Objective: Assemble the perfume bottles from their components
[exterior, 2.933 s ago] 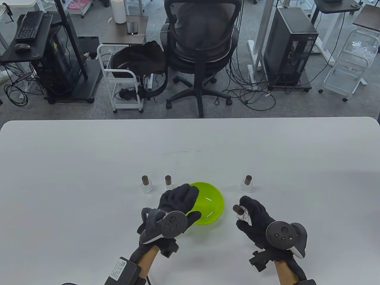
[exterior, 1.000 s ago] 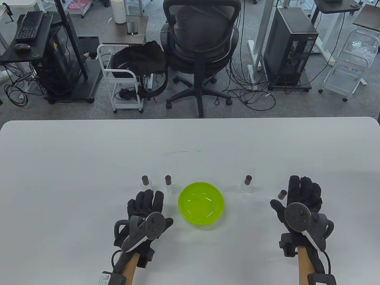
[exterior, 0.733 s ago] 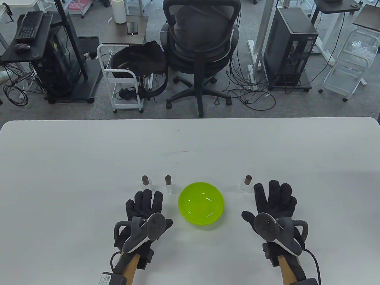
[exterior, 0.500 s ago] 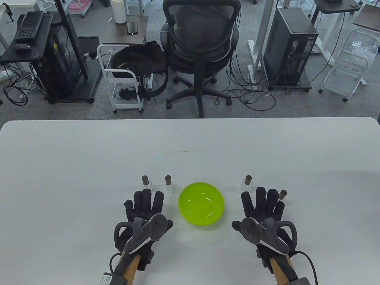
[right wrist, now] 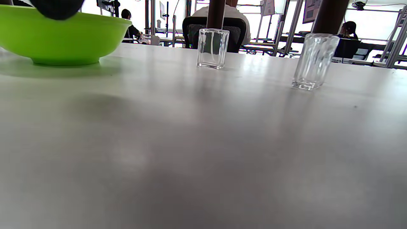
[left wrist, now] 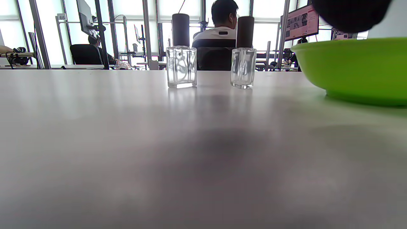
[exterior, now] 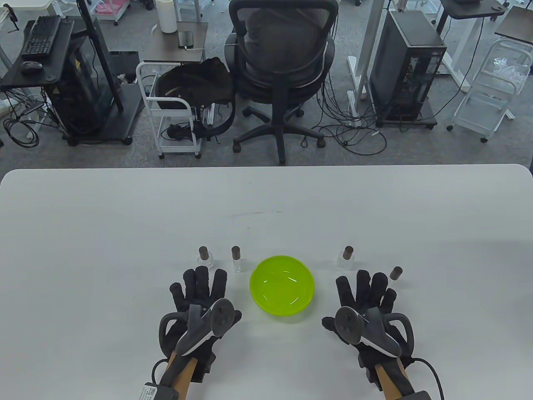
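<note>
Several clear glass perfume bottles with dark brown caps stand upright on the white table. Two, a square bottle (exterior: 204,258) (left wrist: 181,65) and a slimmer bottle (exterior: 236,258) (left wrist: 243,65), stand left of the green bowl (exterior: 282,286). Right of the bowl stand a third bottle (exterior: 347,257) (right wrist: 213,47) and a fourth bottle (exterior: 394,276) (right wrist: 314,60). My left hand (exterior: 199,291) lies flat on the table, fingers spread, just short of the left pair. My right hand (exterior: 366,293) lies flat too, its fingertips just short of the fourth bottle. Neither hand holds anything.
The green bowl (left wrist: 353,70) (right wrist: 60,35) looks empty and sits between my hands. The white table (exterior: 125,216) stretches bare toward its far edge. Beyond it are an office chair (exterior: 283,75) with a seated person, a white cart (exterior: 175,108) and computer towers.
My right hand set the capped bottle down at the right, let go, then slid left and back to lie flat. My left hand left the bowl and settled flat on the table.
</note>
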Demonstrator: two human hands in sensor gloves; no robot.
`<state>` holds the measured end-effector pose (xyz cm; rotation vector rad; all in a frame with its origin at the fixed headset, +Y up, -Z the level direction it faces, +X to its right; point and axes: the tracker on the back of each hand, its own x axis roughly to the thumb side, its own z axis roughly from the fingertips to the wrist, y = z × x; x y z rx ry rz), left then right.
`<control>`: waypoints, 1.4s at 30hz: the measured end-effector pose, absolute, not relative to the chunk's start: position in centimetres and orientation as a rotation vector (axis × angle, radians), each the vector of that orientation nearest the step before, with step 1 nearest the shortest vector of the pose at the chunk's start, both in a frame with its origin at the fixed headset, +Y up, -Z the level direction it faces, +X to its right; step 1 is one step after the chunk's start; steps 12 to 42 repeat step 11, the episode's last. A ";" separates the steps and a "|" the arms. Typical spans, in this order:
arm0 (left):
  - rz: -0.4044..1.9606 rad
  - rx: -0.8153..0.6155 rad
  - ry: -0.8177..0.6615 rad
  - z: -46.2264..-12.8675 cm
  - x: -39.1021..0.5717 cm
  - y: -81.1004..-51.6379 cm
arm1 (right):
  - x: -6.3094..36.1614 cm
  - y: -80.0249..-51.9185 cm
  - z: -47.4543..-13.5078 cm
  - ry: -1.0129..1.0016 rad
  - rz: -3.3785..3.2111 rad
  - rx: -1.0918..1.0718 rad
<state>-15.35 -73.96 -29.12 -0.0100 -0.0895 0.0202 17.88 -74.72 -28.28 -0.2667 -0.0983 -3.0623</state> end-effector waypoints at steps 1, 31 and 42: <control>0.021 -0.009 -0.087 -29.1 -15.4 -73.9 | 17.9 -74.8 -28.2 -0.091 -3.054 -0.269; 0.024 -0.001 -0.084 -29.1 -15.5 -74.0 | 18.3 -74.8 -28.0 -0.095 -3.074 -0.271; 0.024 -0.001 -0.084 -29.1 -15.5 -74.0 | 18.3 -74.8 -28.0 -0.095 -3.074 -0.271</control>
